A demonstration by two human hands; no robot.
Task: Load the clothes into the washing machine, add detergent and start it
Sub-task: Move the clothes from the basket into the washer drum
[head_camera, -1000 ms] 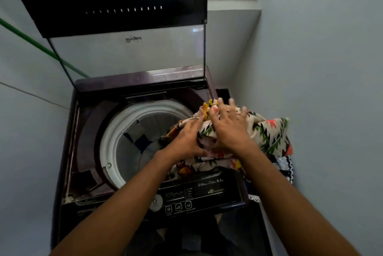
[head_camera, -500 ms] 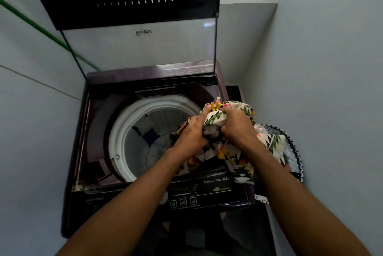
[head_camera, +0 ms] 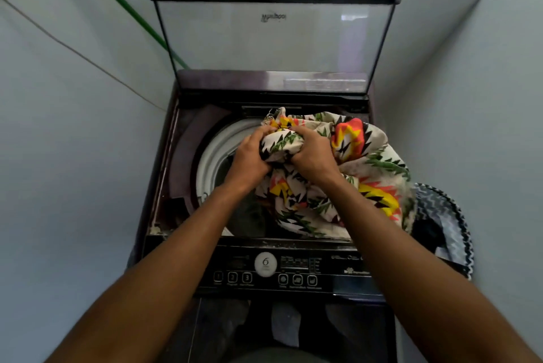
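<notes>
A dark top-loading washing machine point(head_camera: 176, 174) stands in front of me with its glass lid point(head_camera: 273, 36) raised upright. Its white drum rim point(head_camera: 210, 154) shows on the left of the opening. A cream cloth with green, black, yellow and coral patterns point(head_camera: 361, 162) is bunched over the right half of the opening. My left hand point(head_camera: 249, 157) and my right hand point(head_camera: 313, 154) both grip the top of this cloth, side by side, above the drum. The control panel point(head_camera: 264, 270) with round buttons runs along the front edge.
A laundry basket with a black-and-white zigzag rim point(head_camera: 452, 227) sits right of the machine, dark clothes inside. Pale walls close in on both sides. A green cord point(head_camera: 123, 1) runs along the left wall.
Both hands went from lying flat on the cloth to gripping it, and they carried it left from the machine's right edge over the drum opening. My view shifted down and closer.
</notes>
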